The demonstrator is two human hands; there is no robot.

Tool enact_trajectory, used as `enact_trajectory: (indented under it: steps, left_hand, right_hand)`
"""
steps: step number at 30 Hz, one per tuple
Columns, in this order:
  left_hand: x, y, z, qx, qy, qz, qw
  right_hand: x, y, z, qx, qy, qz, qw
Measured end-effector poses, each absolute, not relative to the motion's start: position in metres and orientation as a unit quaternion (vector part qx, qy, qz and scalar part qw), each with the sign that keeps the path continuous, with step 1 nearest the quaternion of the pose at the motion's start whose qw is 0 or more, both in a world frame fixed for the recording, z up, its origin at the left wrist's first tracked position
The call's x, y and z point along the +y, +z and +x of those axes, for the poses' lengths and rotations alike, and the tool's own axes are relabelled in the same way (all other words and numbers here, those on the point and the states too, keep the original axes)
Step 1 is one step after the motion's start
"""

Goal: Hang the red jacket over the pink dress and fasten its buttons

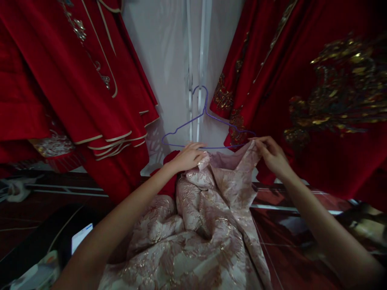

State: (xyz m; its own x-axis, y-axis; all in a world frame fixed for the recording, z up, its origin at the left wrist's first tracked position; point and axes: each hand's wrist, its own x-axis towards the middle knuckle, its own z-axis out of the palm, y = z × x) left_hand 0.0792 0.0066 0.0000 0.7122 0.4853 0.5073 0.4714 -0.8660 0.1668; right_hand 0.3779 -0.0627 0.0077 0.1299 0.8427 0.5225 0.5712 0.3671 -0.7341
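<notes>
A pale pink brocade dress (208,237) with a shiny floral pattern spreads down in front of me. Its neckline is at the top, close below a thin purple hanger (185,125). The hanger's hook is up against a white upright rail (199,56). My left hand (189,158) is closed on the dress's left shoulder, by the hanger's lower bar. At the other shoulder, my right hand (272,155) pinches the fabric between thumb and fingers, beside the hanger's right end. Whether the hanger's right tip is inside that shoulder I cannot tell.
Red garments with pale piping (121,100) hang on the left. Others with gold embroidery (338,96) hang on the right. A low white rail (272,208) crosses above the dark red tiled floor (272,253). A lit phone-like screen (81,238) lies at lower left.
</notes>
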Motion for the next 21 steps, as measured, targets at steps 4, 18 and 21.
enact_trajectory:
  steps: [4, 18, 21]
  left_hand:
    - [0.011, -0.022, 0.096, 0.259, 0.253, 0.932, -0.004]
    - [-0.003, -0.021, 0.076, 0.244, 0.262, 0.933, 0.028]
    - [-0.005, -0.022, 0.086, 0.230, 0.269, 0.934, 0.050]
  right_hand:
    - [-0.048, -0.008, 0.405, -0.534, -0.018, -0.606, 0.590]
    - [-0.036, -0.001, 0.419, -0.485, -0.071, -0.633, 0.599]
    - [-0.031, 0.020, 0.396, -0.546, -0.083, -0.613, 0.565]
